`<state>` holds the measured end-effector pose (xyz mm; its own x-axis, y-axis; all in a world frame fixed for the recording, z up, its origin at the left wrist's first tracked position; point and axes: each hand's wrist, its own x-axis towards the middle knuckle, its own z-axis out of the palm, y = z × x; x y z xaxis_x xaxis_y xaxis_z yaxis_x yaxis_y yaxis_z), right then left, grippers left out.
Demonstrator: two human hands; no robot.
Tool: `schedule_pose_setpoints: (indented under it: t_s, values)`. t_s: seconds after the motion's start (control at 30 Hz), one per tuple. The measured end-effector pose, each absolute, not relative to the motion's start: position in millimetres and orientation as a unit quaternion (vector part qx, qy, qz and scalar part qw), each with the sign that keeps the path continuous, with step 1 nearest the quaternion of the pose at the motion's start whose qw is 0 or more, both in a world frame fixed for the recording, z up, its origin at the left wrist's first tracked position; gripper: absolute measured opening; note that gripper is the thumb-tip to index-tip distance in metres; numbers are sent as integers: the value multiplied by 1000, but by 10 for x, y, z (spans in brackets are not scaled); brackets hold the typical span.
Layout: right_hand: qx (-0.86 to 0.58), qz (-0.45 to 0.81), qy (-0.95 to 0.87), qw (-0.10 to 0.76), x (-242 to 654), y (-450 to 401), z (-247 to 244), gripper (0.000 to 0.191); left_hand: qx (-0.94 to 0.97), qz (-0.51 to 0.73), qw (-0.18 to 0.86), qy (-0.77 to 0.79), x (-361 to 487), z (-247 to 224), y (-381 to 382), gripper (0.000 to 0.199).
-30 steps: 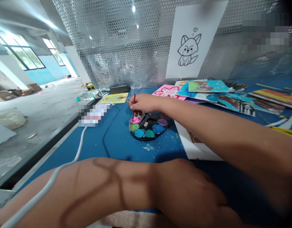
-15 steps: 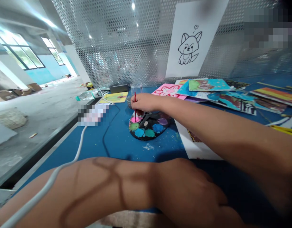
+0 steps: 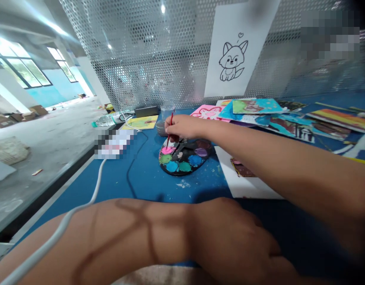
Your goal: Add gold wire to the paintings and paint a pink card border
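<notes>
Touching red paintbrush (image 3: 170, 128) to pink paint (image 3: 167, 150) on palette (image 3: 180, 173)

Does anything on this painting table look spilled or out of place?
Yes: pale paint is spattered on the blue tabletop just below the paint palette. A white cable also drapes across the person's left forearm, and a plastic bottle lies on its side.

A blue work table (image 3: 111, 186) carries a round black paint palette (image 3: 185, 166), a clear plastic cup (image 3: 167, 111), a plastic bottle (image 3: 106, 120) on its side, a white cable (image 3: 96, 186), and overlapping painted cards (image 3: 255, 106).
</notes>
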<state>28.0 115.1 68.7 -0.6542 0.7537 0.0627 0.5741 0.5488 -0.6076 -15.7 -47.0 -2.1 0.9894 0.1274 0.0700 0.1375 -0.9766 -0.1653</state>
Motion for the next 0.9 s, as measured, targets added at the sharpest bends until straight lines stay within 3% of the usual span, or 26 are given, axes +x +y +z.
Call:
schedule_pose_setpoints:
  t_s: [0.17,0.23,0.33,0.4,0.53,0.67,0.9]
  values:
    - [-418,300,-758,401,856,1159,925,16,-998,-44,34,-32,-100,22,-443,28]
    - [-439,295,-727,437,1160,1117,897,17,-998,-42,26,-47,-94,39,-444,30]
    - [-510,252,-721,395,1518,964,687,15,-988,-81,43,-121,-95,74,-449,27]
    - [-538,289,-699,372,1648,838,505,16,-976,-104,58,-185,-97,92,-454,22]
    - [-544,299,-684,383,1730,675,251,12,-953,-114,80,-269,-94,91,-480,22]
    - [-523,269,-724,360,1757,662,181,10,-952,-79,62,-289,-75,87,-512,34]
    - [-499,166,-791,313,1778,659,137,16,-956,-28,33,-289,-44,157,-541,36]
